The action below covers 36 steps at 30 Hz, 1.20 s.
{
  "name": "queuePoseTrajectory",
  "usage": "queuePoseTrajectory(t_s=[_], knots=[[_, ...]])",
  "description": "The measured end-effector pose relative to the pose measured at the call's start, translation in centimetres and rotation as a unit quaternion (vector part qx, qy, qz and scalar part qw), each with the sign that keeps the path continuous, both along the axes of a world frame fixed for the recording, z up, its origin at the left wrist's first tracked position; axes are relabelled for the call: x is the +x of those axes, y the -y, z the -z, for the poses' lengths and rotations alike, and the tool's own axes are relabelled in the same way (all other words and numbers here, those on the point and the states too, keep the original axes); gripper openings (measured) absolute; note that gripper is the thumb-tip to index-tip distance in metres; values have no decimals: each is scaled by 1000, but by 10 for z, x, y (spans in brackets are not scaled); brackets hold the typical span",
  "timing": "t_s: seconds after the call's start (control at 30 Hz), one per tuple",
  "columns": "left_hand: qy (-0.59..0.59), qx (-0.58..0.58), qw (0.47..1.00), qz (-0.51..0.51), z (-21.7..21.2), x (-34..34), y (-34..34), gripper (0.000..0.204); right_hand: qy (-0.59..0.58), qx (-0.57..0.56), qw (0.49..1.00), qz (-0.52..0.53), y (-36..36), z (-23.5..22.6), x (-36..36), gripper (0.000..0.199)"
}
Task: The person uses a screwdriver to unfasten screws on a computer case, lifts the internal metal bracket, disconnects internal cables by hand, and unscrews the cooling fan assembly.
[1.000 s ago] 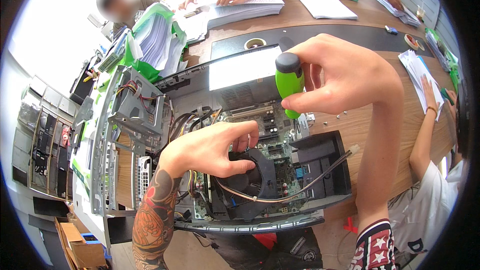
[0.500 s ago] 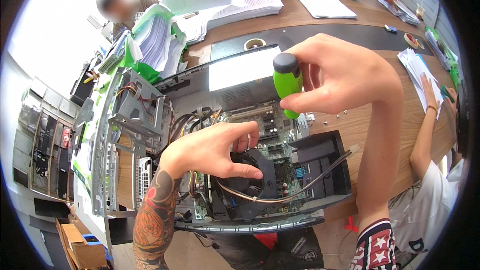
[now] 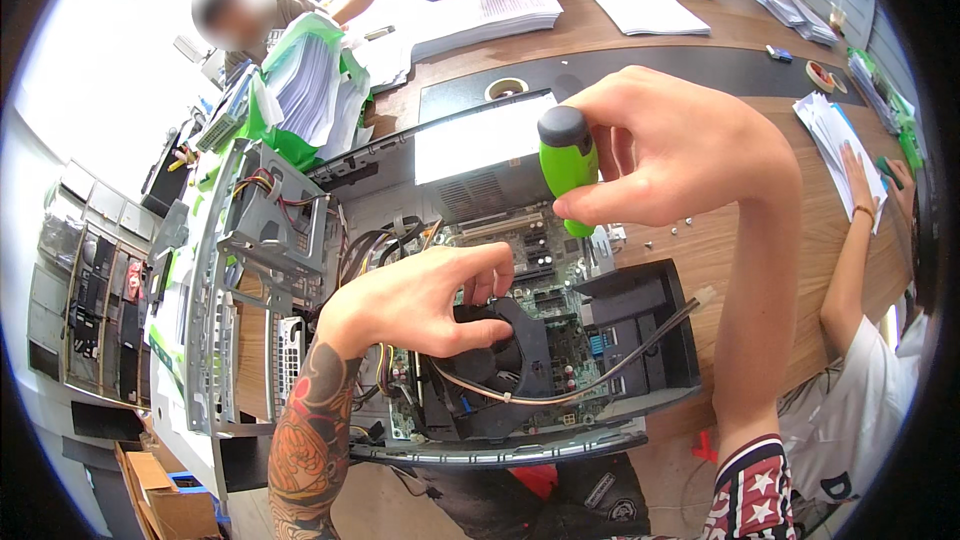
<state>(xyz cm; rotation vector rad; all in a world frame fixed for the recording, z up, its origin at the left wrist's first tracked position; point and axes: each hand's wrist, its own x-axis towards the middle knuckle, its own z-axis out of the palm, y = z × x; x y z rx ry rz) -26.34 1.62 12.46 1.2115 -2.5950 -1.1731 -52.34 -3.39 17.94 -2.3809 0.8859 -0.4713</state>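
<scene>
An opened desktop computer case point(image 3: 640, 410) lies on the wooden table, its green motherboard point(image 3: 540, 250) and black cooler fan shroud point(image 3: 510, 360) exposed. My left hand point(image 3: 420, 300) rests on the fan shroud, fingers curled over its top edge. My right hand point(image 3: 670, 150) is raised above the board and pinches a screwdriver with a green and black handle point(image 3: 568, 165), pointing down; its tip is hidden behind my left fingers and the board parts. A silver power supply point(image 3: 480, 155) sits at the case's far side.
A grey drive cage point(image 3: 270, 230) with coloured wires stands swung up at the left. Loose screws point(image 3: 680, 230) lie on the table to the right of the case. Paper stacks point(image 3: 490, 10) and other people's arms point(image 3: 855, 240) are around the table. A tape roll point(image 3: 505, 88) lies behind the case.
Both hands have stayed almost in place. Behind the case, a person lifted a sheet of paper and put it down again.
</scene>
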Motion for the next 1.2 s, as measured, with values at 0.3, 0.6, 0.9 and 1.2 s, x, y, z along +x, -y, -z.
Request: queuePoseTrajectory(t_s=[0.3,0.6,0.9,1.2], knots=[[-3,8,1000,15,0,2,2,34,6,6,1000,13,-1,-1,0,23],[31,5,999,-1,-3,1,0,52,12,0,1000,-1,1,1,2,22],[-1,14,1000,-2,4,1,0,39,25,-8,1000,7,-3,2,-2,20],[3,16,1000,-2,5,4,0,34,24,31,999,15,-3,-2,2,27]])
